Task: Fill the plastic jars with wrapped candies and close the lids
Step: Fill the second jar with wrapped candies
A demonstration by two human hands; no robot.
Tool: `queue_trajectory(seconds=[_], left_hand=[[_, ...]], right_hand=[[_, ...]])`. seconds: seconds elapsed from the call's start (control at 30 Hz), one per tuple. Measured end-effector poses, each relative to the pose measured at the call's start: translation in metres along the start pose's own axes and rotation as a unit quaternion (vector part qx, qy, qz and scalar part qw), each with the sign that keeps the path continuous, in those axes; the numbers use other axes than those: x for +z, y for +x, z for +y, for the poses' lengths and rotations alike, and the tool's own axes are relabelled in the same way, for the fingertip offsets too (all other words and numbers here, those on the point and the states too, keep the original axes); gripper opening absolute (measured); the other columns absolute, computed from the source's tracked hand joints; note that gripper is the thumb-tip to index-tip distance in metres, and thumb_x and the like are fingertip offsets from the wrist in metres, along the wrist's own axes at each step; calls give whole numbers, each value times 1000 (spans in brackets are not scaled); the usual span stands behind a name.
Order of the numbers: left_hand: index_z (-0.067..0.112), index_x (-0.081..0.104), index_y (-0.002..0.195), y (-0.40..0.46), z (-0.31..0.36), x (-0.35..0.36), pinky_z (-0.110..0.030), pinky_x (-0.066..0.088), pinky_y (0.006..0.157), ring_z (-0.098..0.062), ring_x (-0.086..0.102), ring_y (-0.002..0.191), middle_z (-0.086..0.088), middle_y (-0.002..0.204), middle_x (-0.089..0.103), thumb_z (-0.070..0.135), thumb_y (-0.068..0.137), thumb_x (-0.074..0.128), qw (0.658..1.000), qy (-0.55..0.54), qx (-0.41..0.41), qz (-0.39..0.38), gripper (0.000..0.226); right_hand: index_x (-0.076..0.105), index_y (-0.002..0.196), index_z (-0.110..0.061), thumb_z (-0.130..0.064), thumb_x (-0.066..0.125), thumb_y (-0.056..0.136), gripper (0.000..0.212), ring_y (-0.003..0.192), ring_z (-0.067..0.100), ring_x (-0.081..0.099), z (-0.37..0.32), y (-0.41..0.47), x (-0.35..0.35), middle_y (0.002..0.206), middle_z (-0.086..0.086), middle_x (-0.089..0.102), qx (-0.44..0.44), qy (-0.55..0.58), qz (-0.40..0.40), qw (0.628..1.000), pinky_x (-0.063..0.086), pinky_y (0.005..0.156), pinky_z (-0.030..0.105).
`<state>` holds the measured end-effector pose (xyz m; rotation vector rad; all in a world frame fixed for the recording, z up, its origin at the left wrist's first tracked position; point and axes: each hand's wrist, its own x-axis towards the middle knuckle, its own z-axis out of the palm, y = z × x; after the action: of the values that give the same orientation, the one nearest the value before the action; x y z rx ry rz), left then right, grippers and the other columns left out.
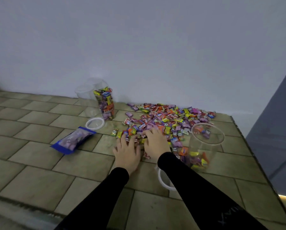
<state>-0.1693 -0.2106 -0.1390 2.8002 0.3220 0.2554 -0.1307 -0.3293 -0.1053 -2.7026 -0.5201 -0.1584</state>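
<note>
Tiled surface of beige-green stone-look slabs (pixel 39 117) runs up to a plain pale wall (pixel 139 39); everything sits on it. Loose pile of multicolour wrapped candies (pixel 172 118) spreads across the far right, reaching the wall. Open clear plastic jar (pixel 205 143) stands at the near right edge of the pile, touching it, lidless, roughly a third full of candies. Candy-filled tall clear jar (pixel 106 103) stands far left of the pile, no lid on it, with two empty clear jars (pixel 85 95) just behind and beside it, near the wall. Blue-edged plastic bag of purple candies (pixel 73 140) lies flat, left of the hands, apart from the pile. White ring-shaped lid (pixel 95 123) lies in front of the filled jar; second white lid (pixel 163 180) lies near the camera, partly hidden under the right black sleeve (pixel 197 188). Left hand (pixel 127 151) rests palm down, fingers spread wide, fingertips on the near edge of the pile. Right hand (pixel 155 143) sits just beside it, fingers curled down into the candies; image is blurred, so cannot tell whether it actually grips any.
</note>
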Motion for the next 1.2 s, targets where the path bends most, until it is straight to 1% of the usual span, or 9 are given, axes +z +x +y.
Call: queue_trajectory(seconds=[0.27,0.43,0.53,0.63,0.7,0.83,0.97,1.07,1.2], left_hand=[[31,24,151,28,-28,2,-51,14,113,-32,10,146,-8,161,8,50,101,26,998,17,-63,-21,53],[30,32,147,51,-38,4,-48,19,110,-31,17,143,-6,160,16,49,101,27,997,-16,-67,-29,50],[27,45,139,71,-46,5,-45,22,110,-29,29,136,-3,153,32,47,102,28,995,-82,-59,-9,45],[19,52,130,88,-50,-1,-40,29,106,-25,40,126,-8,137,49,44,102,31,980,-185,-63,29,44],[22,50,132,89,-48,-4,-40,30,106,-24,38,128,-8,139,45,49,99,34,985,-167,-41,31,46],[35,32,147,79,-40,6,-49,15,113,-26,14,144,-6,157,21,58,97,32,997,-71,6,-43,55],[31,39,144,90,-43,14,-43,26,105,-26,29,135,-5,150,33,61,93,19,999,-23,27,-26,62],[23,53,131,95,-43,15,-37,38,92,-25,43,118,-5,132,47,63,82,7,998,-42,50,10,78],[15,58,119,104,-46,21,-38,40,93,-31,44,120,-14,135,42,50,96,36,995,-87,32,28,47]], right_hand=[[20,149,-30,-43,29,102,50,148,28,3,-8,19,39,160,7,8,0,-101,-77,992,16,112,56],[16,151,-34,-51,28,100,55,148,30,1,-5,37,52,161,7,7,11,-107,-76,991,13,112,60],[19,150,-32,-46,31,100,54,146,32,10,-2,48,52,159,9,13,13,-139,-63,988,16,111,58],[43,140,-23,-43,39,89,54,134,33,34,-1,58,46,148,13,37,8,-144,-5,990,27,106,53],[51,132,-20,-48,30,85,59,127,33,42,-1,65,48,142,11,46,4,-138,25,990,29,104,52],[37,144,-24,-54,1,78,81,139,34,27,-2,71,58,151,7,34,24,-146,-19,989,15,109,56],[43,138,-24,-51,18,89,61,126,34,40,2,80,63,137,7,47,34,-175,-14,984,29,102,50],[57,124,-23,-54,15,86,65,102,32,52,6,83,67,113,6,58,46,-133,32,990,39,85,45],[63,113,-21,-55,32,91,51,91,29,54,7,86,73,103,5,61,64,-111,69,989,41,77,41]])
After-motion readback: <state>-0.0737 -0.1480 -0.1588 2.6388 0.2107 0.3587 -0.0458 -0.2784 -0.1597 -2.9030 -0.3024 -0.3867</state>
